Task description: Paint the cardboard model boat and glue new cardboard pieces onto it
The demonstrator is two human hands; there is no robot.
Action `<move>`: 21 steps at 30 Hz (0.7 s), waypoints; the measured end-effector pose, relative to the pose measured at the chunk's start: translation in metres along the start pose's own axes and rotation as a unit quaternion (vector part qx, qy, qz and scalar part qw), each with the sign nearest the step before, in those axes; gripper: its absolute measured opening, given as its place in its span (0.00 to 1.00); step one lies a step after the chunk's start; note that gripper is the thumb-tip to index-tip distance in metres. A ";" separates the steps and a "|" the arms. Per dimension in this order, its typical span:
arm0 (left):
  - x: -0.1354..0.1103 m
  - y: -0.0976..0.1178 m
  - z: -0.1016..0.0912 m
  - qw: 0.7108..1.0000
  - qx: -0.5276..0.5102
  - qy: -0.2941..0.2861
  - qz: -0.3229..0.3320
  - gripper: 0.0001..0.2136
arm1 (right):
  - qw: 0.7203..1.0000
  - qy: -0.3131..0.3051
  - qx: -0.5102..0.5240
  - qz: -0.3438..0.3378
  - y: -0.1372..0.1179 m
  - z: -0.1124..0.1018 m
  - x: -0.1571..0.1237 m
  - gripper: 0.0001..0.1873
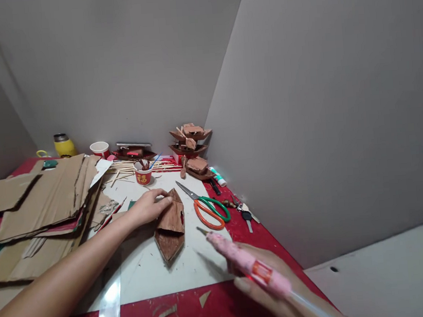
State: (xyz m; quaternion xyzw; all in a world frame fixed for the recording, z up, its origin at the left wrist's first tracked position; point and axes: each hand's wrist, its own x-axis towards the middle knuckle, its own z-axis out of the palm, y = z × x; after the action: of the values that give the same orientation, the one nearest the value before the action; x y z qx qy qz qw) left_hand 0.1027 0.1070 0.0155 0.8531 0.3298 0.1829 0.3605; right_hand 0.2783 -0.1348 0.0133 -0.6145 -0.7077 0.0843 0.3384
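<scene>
A brown painted cardboard model boat (171, 227) lies on a white sheet (147, 271) on the red table. My left hand (150, 206) rests on its far end, fingers curled over the roof and holding it down. My right hand (276, 280), low at the front right, is closed round a pink glue-crusted tube (247, 260) with a red label. The tube's pointed tip aims toward the boat and stops a short way to its right. The hand is blurred.
Orange and green scissors (210, 210) and keys (244, 212) lie right of the boat. Behind are a red paper cup with brushes (143, 172), wooden sticks (124, 166), stacked brown boat models (191, 148), a glue stick (218, 176). Cardboard sheets (42, 201) pile at left. Grey walls close in.
</scene>
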 end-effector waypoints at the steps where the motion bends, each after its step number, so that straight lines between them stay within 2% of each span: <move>1: 0.003 -0.002 0.002 1.000 0.007 -0.009 0.003 0.17 | 0.999 -0.030 0.007 -0.012 -0.001 0.005 0.006 0.20; 3: 0.004 -0.005 0.006 1.000 0.026 -0.016 0.004 0.15 | 0.997 -0.076 0.014 -0.025 -0.001 0.010 0.017 0.16; 5: 0.001 -0.007 0.010 0.999 0.049 -0.011 -0.003 0.15 | 0.995 -0.095 0.015 -0.034 0.001 0.014 0.025 0.12; 9: -0.011 -0.006 0.012 0.995 0.097 0.022 -0.032 0.16 | 0.993 -0.108 0.014 -0.043 0.003 0.020 0.029 0.13; 13: -0.021 -0.004 0.014 0.990 0.127 0.043 -0.053 0.16 | 0.988 -0.151 0.001 -0.033 0.005 0.024 0.023 0.14; 21: -0.022 -0.003 0.024 0.976 0.200 0.068 -0.044 0.15 | 0.989 -0.138 0.023 -0.043 0.006 0.034 0.019 0.18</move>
State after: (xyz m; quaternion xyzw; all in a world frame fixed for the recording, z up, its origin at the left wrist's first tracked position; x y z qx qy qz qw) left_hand 0.0988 0.0812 -0.0050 0.8779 0.4213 0.1549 0.1666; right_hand 0.2626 -0.1062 -0.0087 -0.5582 -0.7711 0.1703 0.2546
